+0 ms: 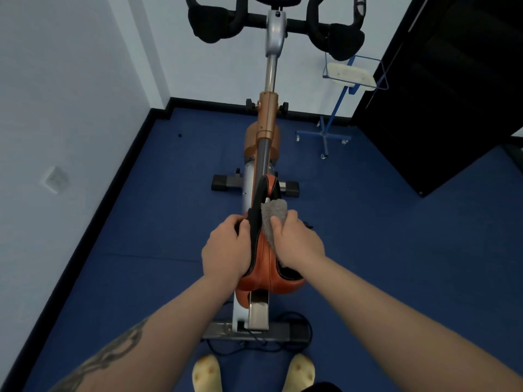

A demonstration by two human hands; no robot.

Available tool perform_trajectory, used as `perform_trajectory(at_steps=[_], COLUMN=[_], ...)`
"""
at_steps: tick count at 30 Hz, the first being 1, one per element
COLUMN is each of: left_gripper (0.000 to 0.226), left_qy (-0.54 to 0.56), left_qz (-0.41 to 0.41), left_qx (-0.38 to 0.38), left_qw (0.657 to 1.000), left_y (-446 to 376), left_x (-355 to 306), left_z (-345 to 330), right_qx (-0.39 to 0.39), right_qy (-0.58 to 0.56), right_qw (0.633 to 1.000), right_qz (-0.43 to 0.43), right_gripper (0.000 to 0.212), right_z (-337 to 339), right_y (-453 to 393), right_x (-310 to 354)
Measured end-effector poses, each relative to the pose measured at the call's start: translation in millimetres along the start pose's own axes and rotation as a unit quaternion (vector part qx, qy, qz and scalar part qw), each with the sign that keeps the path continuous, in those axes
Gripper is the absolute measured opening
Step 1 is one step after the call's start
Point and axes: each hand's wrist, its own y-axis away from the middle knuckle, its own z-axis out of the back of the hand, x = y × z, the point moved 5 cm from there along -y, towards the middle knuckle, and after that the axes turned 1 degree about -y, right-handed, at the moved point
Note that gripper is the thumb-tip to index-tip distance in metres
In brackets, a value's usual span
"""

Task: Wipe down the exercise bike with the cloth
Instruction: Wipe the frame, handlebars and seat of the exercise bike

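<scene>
Standing behind exercise bike [267,128] on blue floor [382,222], L hand [226,250] w/ fingers curled round saddle [266,267] left edge, R hand [297,241] pinching grey cloth [273,219] against saddle's right side.

Under the left hand [226,247], the fingertips curl round the left edge of the saddle [264,267] and pass out of sight. Much of the cloth [273,217] is buried beneath the right hand [297,241]; only its grey end shows above the knuckles. Far beyond both grips, the handlebars [218,24] are cut by the top edge. The wall socket [53,179] is too blurred to read.
</scene>
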Motion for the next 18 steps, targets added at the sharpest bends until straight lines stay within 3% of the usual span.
perform_trajectory(at_steps=[2,5,8,10,12,14,16,18], left_gripper=[0.026,0.025,0.026,0.027,0.029,0.038,0.050,0.057], left_qy=[0.001,0.009,0.053,0.108,0.151,0.187,0.227,0.331], left_qz=[0.003,0.006,0.013,0.033,0.091,0.170,0.205,0.215], left_qx=[0.004,0.000,-0.039,-0.104,-0.134,-0.071,0.006,0.028], left_qw=[1.000,1.000,0.998,0.988,0.975,0.965,0.952,0.919], left_y=[1.7,1.4,5.0,8.1,11.4,12.3,19.9,33.8], left_x=[-1.8,-4.2,-6.5,-3.3,9.8,25.2,30.6,32.4], left_z=[-0.1,0.8,6.3,14.0,16.0,7.3,-1.8,-3.6], right_qx=[0.018,-0.017,-0.057,-0.062,-0.051,-0.037,-0.008,0.027], right_qy=[-0.013,-0.056,-0.066,-0.043,0.069,0.185,0.187,0.177], right_qw=[0.999,0.997,0.996,0.995,0.979,0.933,0.917,0.909], right_qz=[-0.031,-0.059,-0.024,0.058,0.186,0.306,0.354,0.375], right_gripper=[0.054,0.057,0.057,0.054,0.048,0.046,0.048,0.049], right_z=[1.6,4.5,10.3,14.5,12.9,3.3,-3.3,-9.7], right_y=[-21.0,-53.8,-80.3,-87.9,-82.3,-66.3,-46.2,-25.6], right_x=[5.5,19.0,30.9,39.9,51.0,59.5,62.7,63.3])
